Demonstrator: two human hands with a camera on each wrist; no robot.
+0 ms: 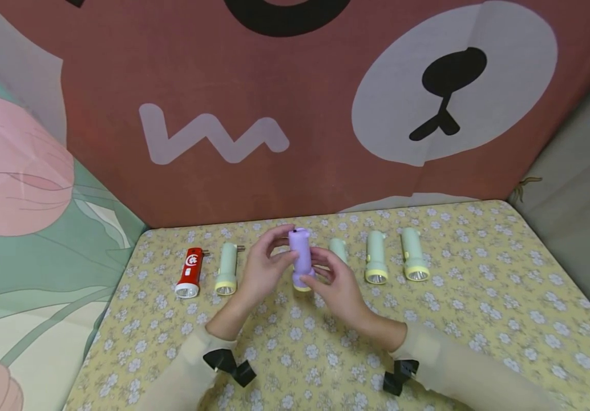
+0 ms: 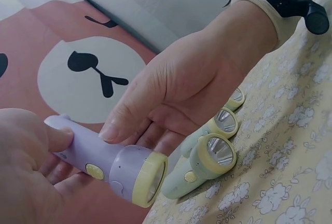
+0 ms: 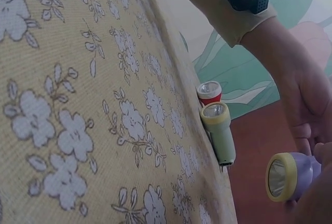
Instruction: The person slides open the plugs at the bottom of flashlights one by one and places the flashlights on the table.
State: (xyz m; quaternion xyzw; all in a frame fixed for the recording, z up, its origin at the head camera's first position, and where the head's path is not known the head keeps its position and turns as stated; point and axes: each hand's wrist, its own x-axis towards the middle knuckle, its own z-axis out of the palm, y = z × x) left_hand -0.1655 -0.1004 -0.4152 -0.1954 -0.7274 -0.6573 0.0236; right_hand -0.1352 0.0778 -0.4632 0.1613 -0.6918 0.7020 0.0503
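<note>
A purple flashlight (image 1: 302, 257) with a yellow rim is held between both hands over the table, its lens end toward me. My left hand (image 1: 266, 265) pinches the tail part, thumb on the near side and fingers behind. The right hand (image 1: 340, 285) holds the lens end from the right, thumb along its side. In the left wrist view a yellow switch (image 2: 95, 171) shows on the purple body. Just behind the right hand lies a pale green flashlight (image 1: 338, 248), partly hidden by that hand.
Left of the hands lie a red flashlight (image 1: 190, 273) and a green one (image 1: 227, 269), both with plug prongs out. To the right are two more green flashlights, one nearer (image 1: 376, 257) and one farther (image 1: 415, 254). A flowered cloth (image 1: 295, 354) covers the table; a printed curtain (image 1: 254, 188) hangs behind.
</note>
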